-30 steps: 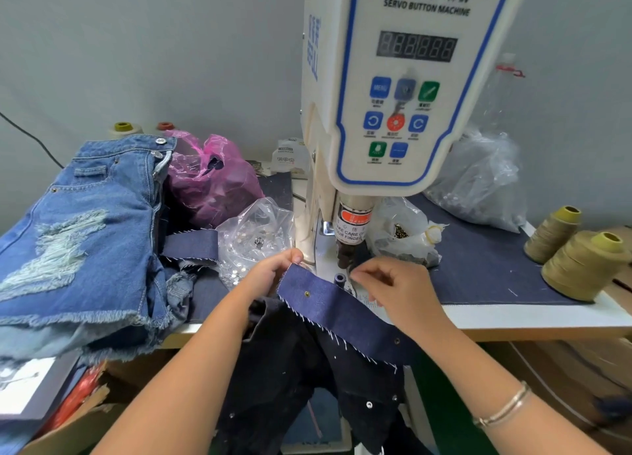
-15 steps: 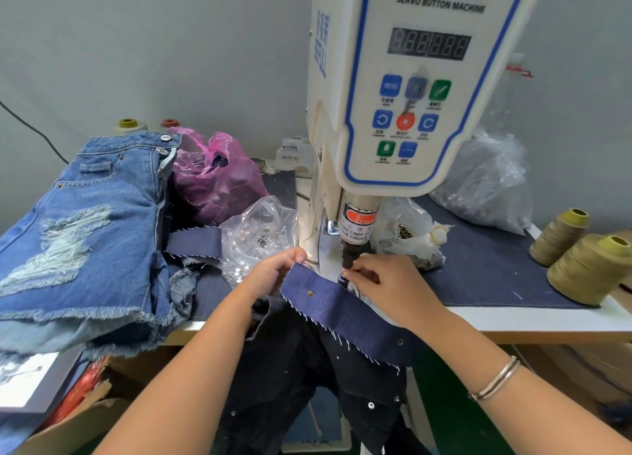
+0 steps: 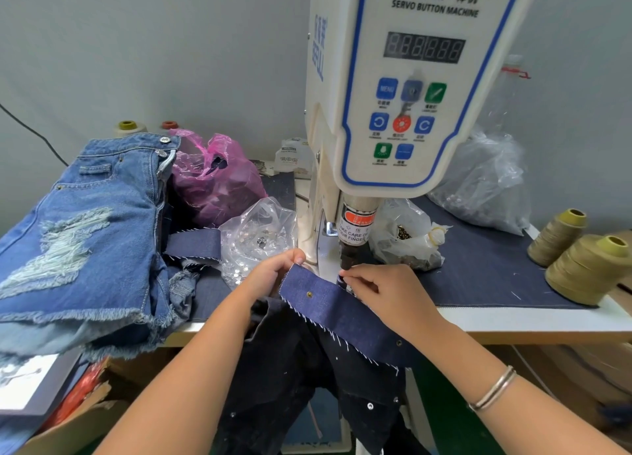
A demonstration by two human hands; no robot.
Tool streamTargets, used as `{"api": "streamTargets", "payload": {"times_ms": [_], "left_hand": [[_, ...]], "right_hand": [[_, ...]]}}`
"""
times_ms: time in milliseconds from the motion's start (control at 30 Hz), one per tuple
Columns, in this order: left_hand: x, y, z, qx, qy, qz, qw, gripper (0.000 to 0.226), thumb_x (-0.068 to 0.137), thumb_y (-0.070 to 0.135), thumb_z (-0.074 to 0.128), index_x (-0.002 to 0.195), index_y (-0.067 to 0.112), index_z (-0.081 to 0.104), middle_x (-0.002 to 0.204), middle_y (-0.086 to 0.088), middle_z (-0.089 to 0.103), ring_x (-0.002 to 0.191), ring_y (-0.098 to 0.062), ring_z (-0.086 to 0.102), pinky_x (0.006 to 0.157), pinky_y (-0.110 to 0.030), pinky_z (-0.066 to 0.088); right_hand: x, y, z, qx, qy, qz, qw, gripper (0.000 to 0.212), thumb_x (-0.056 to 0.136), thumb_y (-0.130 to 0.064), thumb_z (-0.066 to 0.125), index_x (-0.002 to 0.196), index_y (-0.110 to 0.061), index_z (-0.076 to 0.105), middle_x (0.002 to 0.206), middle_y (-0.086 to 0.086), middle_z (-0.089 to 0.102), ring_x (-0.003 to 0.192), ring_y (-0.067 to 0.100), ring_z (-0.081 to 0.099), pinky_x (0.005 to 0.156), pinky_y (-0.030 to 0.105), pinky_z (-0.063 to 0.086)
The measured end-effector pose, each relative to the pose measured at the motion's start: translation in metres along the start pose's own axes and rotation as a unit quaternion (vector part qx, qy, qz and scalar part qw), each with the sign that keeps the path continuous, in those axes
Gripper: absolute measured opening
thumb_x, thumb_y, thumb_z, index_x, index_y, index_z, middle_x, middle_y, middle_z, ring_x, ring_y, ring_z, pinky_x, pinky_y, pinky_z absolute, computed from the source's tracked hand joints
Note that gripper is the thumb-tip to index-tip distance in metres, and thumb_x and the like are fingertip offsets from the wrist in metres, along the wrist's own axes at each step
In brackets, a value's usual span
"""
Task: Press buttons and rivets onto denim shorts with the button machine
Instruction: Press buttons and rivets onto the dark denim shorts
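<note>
A white servo button machine (image 3: 407,88) stands on the table, its dark punch tip (image 3: 346,261) pointing down. Under it lies the dark blue waistband (image 3: 337,305) of dark denim shorts (image 3: 290,379), which hang off the table's front edge. A brass rivet (image 3: 309,294) sits in the band. My left hand (image 3: 273,275) pinches the band's left end. My right hand (image 3: 390,292) rests on the band, its fingertips pinched right at the punch tip over the lower die; what they hold is too small to tell.
Light blue ripped shorts (image 3: 82,235) are stacked at left. A pink bag (image 3: 215,181), a clear bag of silver buttons (image 3: 256,235) and a bag of brass parts (image 3: 407,239) flank the machine. Thread cones (image 3: 588,270) stand at right. A cardboard box (image 3: 65,420) sits below left.
My right hand's fingertips moved up from the band to the punch tip. My left hand kept its hold on the band's end. The view has shifted a little.
</note>
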State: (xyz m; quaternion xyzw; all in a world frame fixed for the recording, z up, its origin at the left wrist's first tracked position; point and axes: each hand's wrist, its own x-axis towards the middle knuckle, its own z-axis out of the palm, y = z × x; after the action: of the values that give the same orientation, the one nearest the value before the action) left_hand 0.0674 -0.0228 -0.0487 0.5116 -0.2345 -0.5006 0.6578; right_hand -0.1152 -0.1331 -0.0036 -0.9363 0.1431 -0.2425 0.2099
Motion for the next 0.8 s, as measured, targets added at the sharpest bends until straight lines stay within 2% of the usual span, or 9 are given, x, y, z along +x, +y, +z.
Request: {"api": "streamTargets", "payload": {"times_ms": [100,233,333,433,500,567,633,700,800], "left_hand": [[-0.001,0.000,0.000,0.002,-0.002,-0.001,1.000,0.012,0.059,0.008,0.041,0.070,0.013,0.040,0.050,0.004,0.042,0.040,-0.007,0.036,0.041,-0.018,0.026],[-0.005,0.001,0.003,0.006,-0.009,0.006,1.000,0.013,0.058,0.007,0.040,0.070,0.011,0.040,0.052,0.003,0.041,0.042,-0.008,0.035,0.042,-0.019,0.026],[-0.016,0.005,0.011,0.072,-0.051,0.024,0.996,0.013,0.062,0.003,0.042,0.073,0.011,0.042,0.061,0.000,0.044,0.051,-0.010,0.039,0.050,-0.025,0.029],[-0.034,0.012,0.021,0.117,-0.089,0.035,0.989,0.018,0.074,-0.004,0.048,0.075,0.013,0.045,0.066,0.004,0.052,0.061,-0.010,0.047,0.053,-0.019,0.038],[-0.049,0.021,0.025,0.108,-0.123,0.052,0.985,0.014,0.077,0.001,0.050,0.078,0.014,0.045,0.069,0.003,0.053,0.063,-0.010,0.050,0.059,-0.019,0.041],[-0.062,0.031,0.030,0.141,-0.144,0.056,0.978,0.011,0.081,0.004,0.049,0.082,0.016,0.049,0.080,-0.009,0.052,0.076,-0.018,0.051,0.073,-0.027,0.043],[-0.075,0.041,0.035,0.197,-0.159,0.053,0.966,0.010,0.086,0.004,0.048,0.088,0.014,0.050,0.091,-0.013,0.049,0.086,-0.023,0.046,0.081,-0.036,0.039],[-0.085,0.048,0.037,0.216,-0.145,0.072,0.963,0.008,0.089,0.009,0.049,0.096,0.011,0.052,0.093,-0.011,0.055,0.088,-0.020,0.050,0.082,-0.029,0.041],[-0.087,0.047,0.032,0.257,-0.043,0.107,0.960,0.022,0.092,0.024,0.049,0.105,0.010,0.059,0.112,-0.009,0.064,0.099,-0.013,0.060,0.092,-0.023,0.045]], "right_hand": [[-0.004,-0.001,-0.001,0.007,0.015,-0.005,1.000,0.015,0.088,-0.019,0.067,0.101,-0.019,0.075,0.080,-0.003,0.074,0.067,0.011,0.063,0.068,0.030,0.052],[-0.021,-0.012,-0.002,0.073,0.103,-0.031,0.992,0.007,0.086,-0.011,0.067,0.090,-0.014,0.072,0.081,-0.009,0.067,0.072,0.002,0.057,0.069,0.015,0.045],[-0.036,-0.035,-0.001,0.130,0.019,-0.035,0.991,0.016,0.086,-0.032,0.057,0.102,-0.034,0.062,0.099,-0.016,0.062,0.095,0.000,0.057,0.083,0.012,0.042],[-0.036,-0.052,0.003,0.225,-0.111,0.107,0.962,0.037,0.079,-0.050,0.056,0.112,-0.060,0.042,0.115,-0.030,0.056,0.111,-0.011,0.050,0.091,0.009,0.039],[-0.034,-0.053,0.003,0.191,-0.161,0.174,0.953,0.035,0.078,-0.050,0.060,0.111,-0.050,0.048,0.105,-0.023,0.061,0.098,-0.008,0.056,0.084,0.017,0.044],[-0.032,-0.053,-0.002,0.186,-0.202,0.197,0.941,0.016,0.078,-0.044,0.065,0.084,-0.030,0.060,0.076,-0.017,0.061,0.071,-0.002,0.056,0.068,0.022,0.042],[-0.032,-0.051,-0.010,0.271,-0.224,0.208,0.913,0.022,0.073,-0.039,0.067,0.070,-0.018,0.061,0.066,-0.010,0.058,0.064,0.003,0.052,0.063,0.025,0.039],[-0.034,-0.050,-0.017,0.416,-0.196,0.229,0.858,0.018,0.069,-0.029,0.067,0.076,-0.012,0.068,0.073,-0.001,0.064,0.070,0.010,0.056,0.067,0.026,0.041],[-0.037,-0.044,-0.028,0.584,-0.122,0.230,0.769,0.014,0.070,-0.018,0.069,0.081,-0.013,0.074,0.080,0.010,0.069,0.075,0.016,0.062,0.071,0.025,0.048]]}}
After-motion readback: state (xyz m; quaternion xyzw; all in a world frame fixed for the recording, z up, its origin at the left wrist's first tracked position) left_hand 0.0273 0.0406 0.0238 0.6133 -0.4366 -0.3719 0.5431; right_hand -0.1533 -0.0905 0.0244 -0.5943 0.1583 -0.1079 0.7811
